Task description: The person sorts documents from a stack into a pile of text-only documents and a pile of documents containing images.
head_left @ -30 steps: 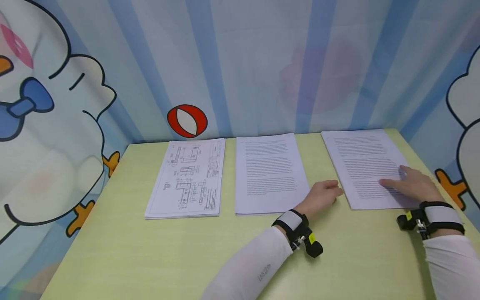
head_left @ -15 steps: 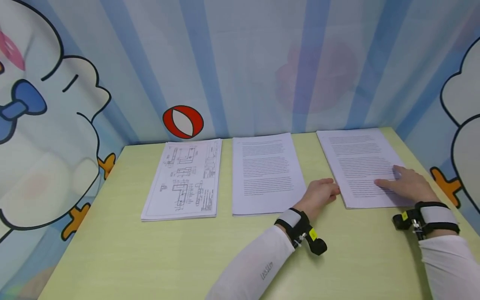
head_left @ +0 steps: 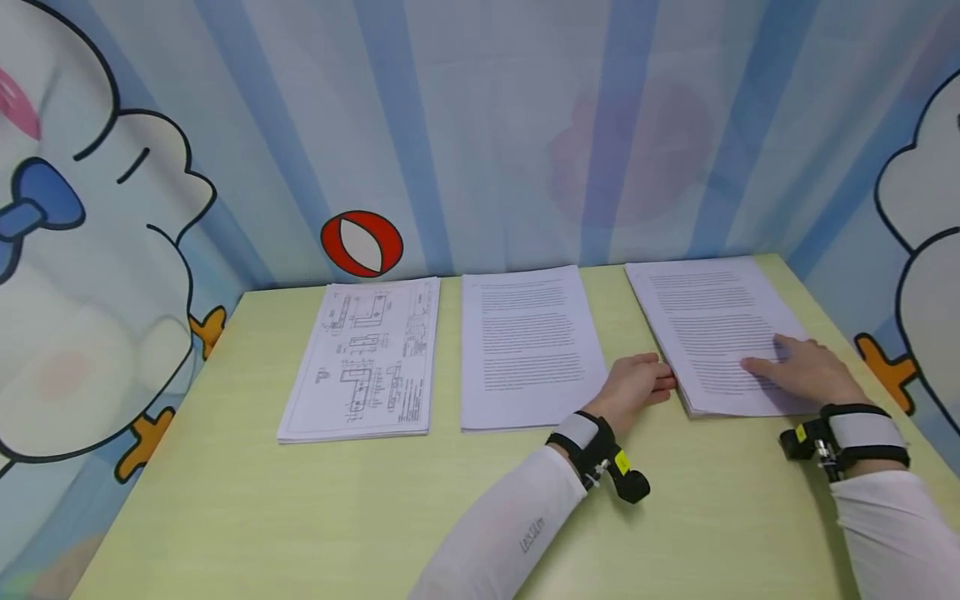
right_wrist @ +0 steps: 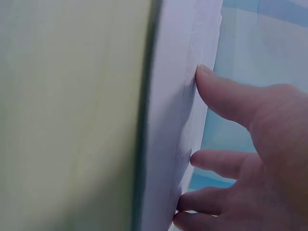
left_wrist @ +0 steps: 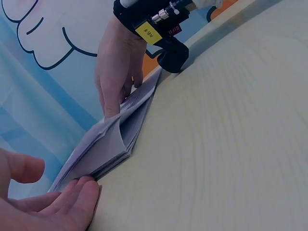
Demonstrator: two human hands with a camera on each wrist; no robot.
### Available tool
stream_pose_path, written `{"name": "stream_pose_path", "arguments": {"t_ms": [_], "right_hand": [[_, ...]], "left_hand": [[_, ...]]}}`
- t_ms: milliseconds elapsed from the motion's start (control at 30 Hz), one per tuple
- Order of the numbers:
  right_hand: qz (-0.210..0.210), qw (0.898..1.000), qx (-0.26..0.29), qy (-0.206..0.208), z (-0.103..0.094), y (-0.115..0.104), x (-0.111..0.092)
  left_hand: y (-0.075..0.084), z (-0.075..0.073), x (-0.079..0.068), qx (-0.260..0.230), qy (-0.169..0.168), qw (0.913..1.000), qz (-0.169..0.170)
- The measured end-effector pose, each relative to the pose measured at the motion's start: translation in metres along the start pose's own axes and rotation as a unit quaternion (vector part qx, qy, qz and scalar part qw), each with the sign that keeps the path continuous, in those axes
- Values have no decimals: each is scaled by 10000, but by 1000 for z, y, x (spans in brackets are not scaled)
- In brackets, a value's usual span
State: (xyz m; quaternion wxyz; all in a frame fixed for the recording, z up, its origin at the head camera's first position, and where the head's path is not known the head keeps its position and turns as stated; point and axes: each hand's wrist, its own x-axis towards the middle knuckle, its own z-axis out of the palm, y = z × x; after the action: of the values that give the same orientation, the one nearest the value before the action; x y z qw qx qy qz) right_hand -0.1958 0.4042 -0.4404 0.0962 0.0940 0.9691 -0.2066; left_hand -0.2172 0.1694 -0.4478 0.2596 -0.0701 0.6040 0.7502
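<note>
The right-hand stack of printed paper lies on the table near the far right corner. My left hand touches its left edge with extended fingertips. In the left wrist view, the thumb stands apart above that edge, and a gap shows between upper and lower sheets along the stack's near side. My right hand rests on top of the same stack, with thumb and fingers spread and touching the page in the right wrist view. A second text stack lies left of my left hand, partly behind it.
A stack of technical drawings lies farther left on the pale yellow-green table. A striped blue curtain with cartoon figures and a red ball print stands behind the table and at its sides.
My left fingertips have met the right stack's left edge, after a small gap one second ago. That stack's near left corner looks slightly lifted now. My right hand stays on top of it.
</note>
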Motion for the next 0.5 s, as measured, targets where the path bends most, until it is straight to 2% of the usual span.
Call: {"name": "stream_pose_path", "arguments": {"t_ms": [233, 333, 500], "right_hand": [[-154, 9998, 52, 114, 2, -4, -2], [-164, 9995, 100, 239, 2, -7, -5], [-141, 9992, 166, 327, 3, -9, -6]], "left_hand": [[-1, 1, 3, 167, 21, 9997, 177], [2, 4, 0, 623, 231, 9972, 347], [6, 8, -4, 1328, 603, 9882, 476]]}}
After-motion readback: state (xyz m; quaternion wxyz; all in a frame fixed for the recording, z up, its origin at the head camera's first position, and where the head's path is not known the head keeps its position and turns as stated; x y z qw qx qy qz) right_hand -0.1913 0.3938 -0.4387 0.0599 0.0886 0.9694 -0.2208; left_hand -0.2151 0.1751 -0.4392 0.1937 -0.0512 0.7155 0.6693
